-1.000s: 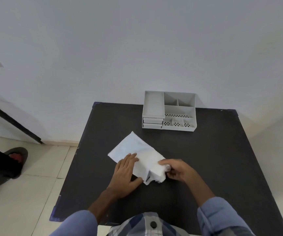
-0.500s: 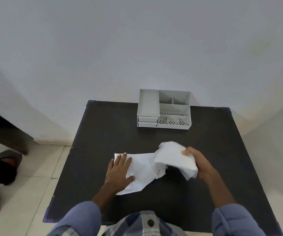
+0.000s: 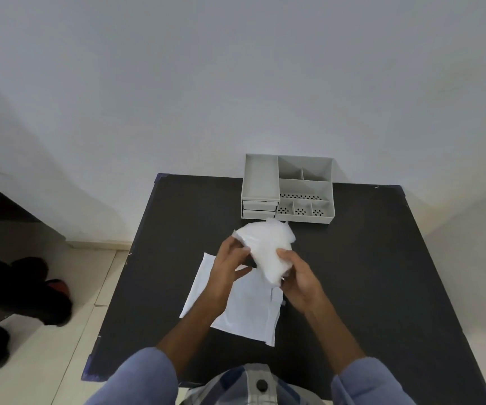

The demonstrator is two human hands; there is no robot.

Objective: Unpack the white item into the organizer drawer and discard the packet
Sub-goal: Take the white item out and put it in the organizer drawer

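Note:
The white item (image 3: 266,247), a soft translucent bundle, is held up above the table between both hands. My left hand (image 3: 227,266) grips its left edge and my right hand (image 3: 300,283) holds its lower right side. The flat white packet (image 3: 250,309) lies on the black table (image 3: 382,273) beneath my hands, with nothing holding it. The grey organizer (image 3: 287,188) stands at the table's far edge against the wall. Its two small drawers (image 3: 259,209) at the lower left are closed.
A white wall rises right behind the organizer. To the left, off the table, a person's dark shoes (image 3: 31,290) stand on the pale tiled floor. My blue sleeves and checked shirt fill the bottom edge.
The white item came fully out of the packet. My left hand left the packet and rose to join the right hand on the item, which moved up and towards the organizer.

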